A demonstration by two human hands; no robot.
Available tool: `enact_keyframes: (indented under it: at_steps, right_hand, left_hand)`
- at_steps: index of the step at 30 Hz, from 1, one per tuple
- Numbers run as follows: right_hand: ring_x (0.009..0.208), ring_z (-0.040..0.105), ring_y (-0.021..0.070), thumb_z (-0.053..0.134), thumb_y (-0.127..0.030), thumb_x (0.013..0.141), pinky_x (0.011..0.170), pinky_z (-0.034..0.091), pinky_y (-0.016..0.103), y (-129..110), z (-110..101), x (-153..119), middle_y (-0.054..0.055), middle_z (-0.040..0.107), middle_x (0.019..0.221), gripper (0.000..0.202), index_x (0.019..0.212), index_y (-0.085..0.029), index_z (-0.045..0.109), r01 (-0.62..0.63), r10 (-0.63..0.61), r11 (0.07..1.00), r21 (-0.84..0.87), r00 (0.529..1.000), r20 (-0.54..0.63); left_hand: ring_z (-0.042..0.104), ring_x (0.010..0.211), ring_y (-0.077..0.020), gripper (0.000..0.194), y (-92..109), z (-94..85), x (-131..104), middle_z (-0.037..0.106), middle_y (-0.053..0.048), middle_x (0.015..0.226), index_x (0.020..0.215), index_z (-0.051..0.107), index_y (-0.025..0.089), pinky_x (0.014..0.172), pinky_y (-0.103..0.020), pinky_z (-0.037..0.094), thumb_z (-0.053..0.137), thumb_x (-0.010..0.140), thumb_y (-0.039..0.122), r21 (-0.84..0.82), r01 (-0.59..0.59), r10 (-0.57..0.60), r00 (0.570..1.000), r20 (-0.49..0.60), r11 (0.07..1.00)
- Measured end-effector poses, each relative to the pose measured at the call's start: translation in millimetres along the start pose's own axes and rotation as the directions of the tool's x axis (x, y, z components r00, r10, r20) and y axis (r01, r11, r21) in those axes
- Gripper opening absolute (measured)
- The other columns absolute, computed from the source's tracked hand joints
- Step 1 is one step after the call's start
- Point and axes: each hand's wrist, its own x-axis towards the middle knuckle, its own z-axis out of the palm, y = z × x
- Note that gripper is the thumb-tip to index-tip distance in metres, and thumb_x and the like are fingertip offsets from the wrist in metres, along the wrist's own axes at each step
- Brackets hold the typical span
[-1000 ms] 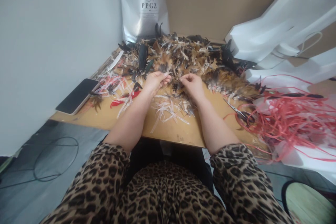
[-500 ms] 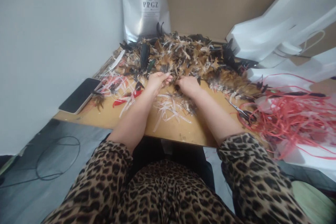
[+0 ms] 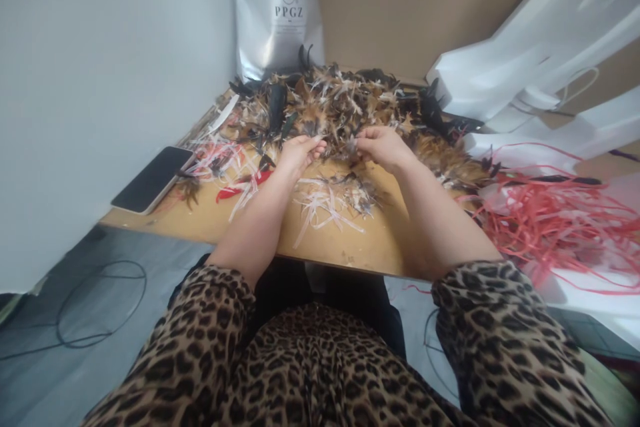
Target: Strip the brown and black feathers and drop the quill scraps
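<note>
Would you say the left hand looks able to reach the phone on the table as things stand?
Probably yes: between the left hand and the phone, only loose ribbons and feathers lie low on the table, and nothing covers the phone.

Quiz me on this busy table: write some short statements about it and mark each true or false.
1. Thick gloves are being worn. False: the left hand and right hand are bare.
2. Brown and black feathers are heaped beyond the hands. True.
3. A mug stands behind the heap. False: a silver bag stands there.
4. A phone lies left of both hands. True.
5. A green hose lies far right. False: tangled red ribbon lies there.
</note>
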Motion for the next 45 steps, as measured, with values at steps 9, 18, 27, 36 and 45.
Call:
enact_keyframes:
  at_steps: [9, 18, 27, 36, 45]
  right_hand:
    - [0.039, 0.048, 0.006, 0.075, -0.019, 0.061, 0.034, 0.029, 0.014, 13, 15, -7, -0.006, 0.052, 0.048, 0.03, 0.065, -0.017, 0.045, -0.185, 0.156, 0.722, 0.667, 0.982, 0.103]
    - [0.043, 0.052, 0.0057, 0.074, -0.018, 0.058, 0.038, 0.035, 0.013, 23, 34, -7, -0.007, 0.054, 0.048, 0.031, 0.068, -0.018, 0.045, -0.155, 0.161, 0.689, 0.708, 0.985, 0.058]
    - [0.058, 0.054, 0.0093, 0.063, -0.025, 0.066, 0.06, 0.046, 0.023, 36, 32, -10, -0.001, 0.061, 0.07, 0.018, 0.082, -0.016, 0.061, 0.076, -0.05, 0.994, 0.072, 0.948, -0.313]
    - [0.066, 0.056, 0.013, 0.064, -0.03, 0.067, 0.064, 0.04, 0.024, 15, 17, -30, 0.002, 0.068, 0.074, 0.015, 0.075, -0.017, 0.068, 0.186, -0.133, 0.867, -0.461, 0.98, 0.145]
    - [0.061, 0.054, 0.0141, 0.068, -0.028, 0.065, 0.06, 0.036, 0.026, 15, -1, -32, 0.002, 0.067, 0.067, 0.01, 0.071, -0.021, 0.07, 0.126, 0.02, 0.721, -0.682, 0.979, 0.202]
  left_hand:
    - [0.061, 0.055, -0.0047, 0.008, 2, 2.2, -5, 0.069, -0.006, 0.07, 0.071, 0.06, 0.008, 0.05, -0.012, 0.044, 0.066, 0.076, 0.011, 0.015, 0.127, -0.128, 0.987, 0.099, 0.992]
    - [0.062, 0.056, -0.0049, 0.005, -1, 3.3, -7, 0.07, -0.007, 0.075, 0.073, 0.061, 0.007, 0.051, -0.013, 0.046, 0.064, 0.077, 0.008, 0.041, 0.166, -0.17, 0.973, 0.156, 0.985]
    - [0.062, 0.057, -0.0051, 0.003, 0, 0.3, -4, 0.071, -0.007, 0.077, 0.077, 0.064, 0.008, 0.05, -0.012, 0.046, 0.066, 0.075, 0.01, 0.019, 0.162, -0.164, 0.979, 0.123, 0.987]
    - [0.062, 0.058, -0.0054, 0.006, 0, -2.0, -2, 0.071, -0.007, 0.077, 0.075, 0.063, 0.009, 0.05, -0.012, 0.046, 0.068, 0.074, 0.012, 0.024, 0.136, -0.137, 0.984, 0.109, 0.99]
    - [0.063, 0.058, -0.0063, 0.01, 1, -0.3, -5, 0.071, -0.007, 0.078, 0.072, 0.06, 0.008, 0.05, -0.013, 0.046, 0.069, 0.073, 0.012, 0.036, 0.113, -0.117, 0.985, 0.126, 0.993]
